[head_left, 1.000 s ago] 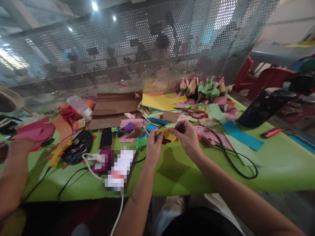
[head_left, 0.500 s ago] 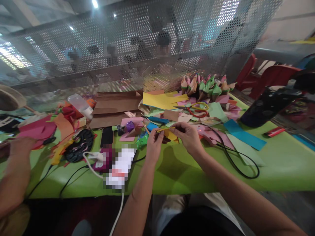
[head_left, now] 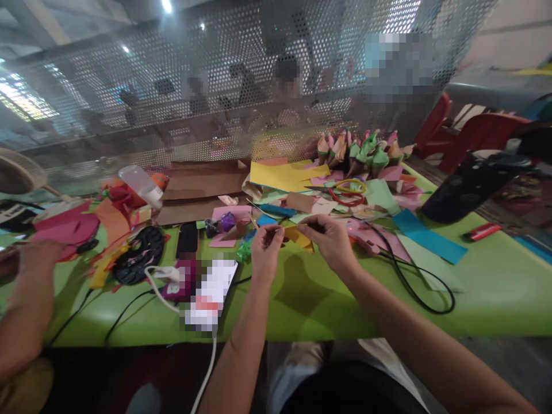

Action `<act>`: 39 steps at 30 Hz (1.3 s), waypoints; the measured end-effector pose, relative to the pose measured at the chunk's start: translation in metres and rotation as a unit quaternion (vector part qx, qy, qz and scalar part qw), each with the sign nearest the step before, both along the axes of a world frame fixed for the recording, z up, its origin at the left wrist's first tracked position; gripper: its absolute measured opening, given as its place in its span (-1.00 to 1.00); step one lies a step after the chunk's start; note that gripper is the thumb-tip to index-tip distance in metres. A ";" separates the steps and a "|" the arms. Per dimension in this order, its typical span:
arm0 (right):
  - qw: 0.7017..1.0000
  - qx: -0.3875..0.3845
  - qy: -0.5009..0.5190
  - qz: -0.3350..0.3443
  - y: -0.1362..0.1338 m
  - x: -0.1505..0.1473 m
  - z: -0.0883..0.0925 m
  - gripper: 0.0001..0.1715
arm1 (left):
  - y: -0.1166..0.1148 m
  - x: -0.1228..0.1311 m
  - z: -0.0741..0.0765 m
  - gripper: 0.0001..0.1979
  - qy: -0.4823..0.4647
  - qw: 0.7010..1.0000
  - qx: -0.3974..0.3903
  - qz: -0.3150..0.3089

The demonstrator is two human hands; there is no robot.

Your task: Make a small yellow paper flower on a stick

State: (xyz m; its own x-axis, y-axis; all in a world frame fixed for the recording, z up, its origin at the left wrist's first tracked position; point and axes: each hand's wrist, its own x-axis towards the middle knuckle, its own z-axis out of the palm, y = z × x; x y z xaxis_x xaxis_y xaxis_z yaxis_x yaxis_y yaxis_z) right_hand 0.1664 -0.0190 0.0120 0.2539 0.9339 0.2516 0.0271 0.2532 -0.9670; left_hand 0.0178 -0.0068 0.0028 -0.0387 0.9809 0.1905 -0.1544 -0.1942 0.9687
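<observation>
Over the green table (head_left: 483,293), my left hand (head_left: 265,248) and my right hand (head_left: 330,242) pinch opposite ends of a small yellow paper piece (head_left: 297,234). Both hands have their fingers closed on it, thumbs and forefingers pressed together. A thin stick-like edge of the paper runs between the two pinches. Just behind the hands lie a green crumpled scrap (head_left: 245,249), a purple bead-like lump (head_left: 227,221) and a pink card (head_left: 228,216).
Another person's arm (head_left: 21,299) rests at the far left. A black phone (head_left: 187,239), cables (head_left: 414,287), scissors (head_left: 345,194), coloured paper sheets (head_left: 284,175), paper cones (head_left: 362,154), a glue bottle (head_left: 140,185) and a dark bottle (head_left: 470,184) crowd the table. A perforated screen (head_left: 241,86) stands behind.
My hands have drawn slightly apart, stretching the yellow piece between them; my left hand shifted a little to the left and down. The person at the left stays put.
</observation>
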 end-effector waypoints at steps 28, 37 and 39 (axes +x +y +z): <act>0.998 -0.044 0.023 0.038 -0.003 0.002 -0.001 -0.56 | 0.001 0.000 0.003 -0.66 -0.009 1.000 -0.001 -0.029; 0.998 -0.039 0.012 0.046 -0.005 0.002 0.000 -0.59 | 0.000 0.000 0.002 -0.70 -0.009 0.999 -0.012 -0.029; 0.998 -0.043 0.023 0.047 -0.005 0.002 0.000 -0.59 | 0.000 0.000 0.002 -0.70 -0.011 0.999 -0.017 -0.036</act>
State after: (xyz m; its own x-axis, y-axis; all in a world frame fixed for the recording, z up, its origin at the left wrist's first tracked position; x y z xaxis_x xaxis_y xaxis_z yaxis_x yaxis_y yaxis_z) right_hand 0.1684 -0.0242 0.0122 0.1735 0.9719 0.1594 -0.0376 0.1683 -0.9850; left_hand 0.0179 -0.0065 0.0049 0.0276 0.9873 0.1566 -0.1888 -0.1487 0.9707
